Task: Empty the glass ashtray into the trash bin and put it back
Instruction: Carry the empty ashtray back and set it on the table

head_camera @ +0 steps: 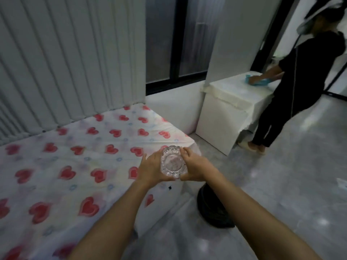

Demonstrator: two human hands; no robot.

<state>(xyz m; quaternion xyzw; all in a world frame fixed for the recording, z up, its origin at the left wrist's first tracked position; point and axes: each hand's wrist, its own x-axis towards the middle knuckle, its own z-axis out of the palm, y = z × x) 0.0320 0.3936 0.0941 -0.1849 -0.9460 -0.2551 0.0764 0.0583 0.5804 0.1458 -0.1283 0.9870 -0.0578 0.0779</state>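
Both hands clasping glass ashtray (173,161) between them, left hand (152,168), right hand (194,167), above bed corner (187,141)

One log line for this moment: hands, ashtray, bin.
left hand: on glass ashtray | right hand: on ashtray | ashtray: held in air, above bed corner | trash bin: on floor, below right forearm

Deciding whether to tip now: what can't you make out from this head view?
- Ashtray contents: clear glass, blurred; ash or butts cannot be told.
- Bin: right forearm covers much of it; its opening and fill are hidden.
- Fingers behind the ashtray: both the left hand and right hand clasp its sides, but the far part of each grip is hidden.
- Where the ashtray goes back: not shown.
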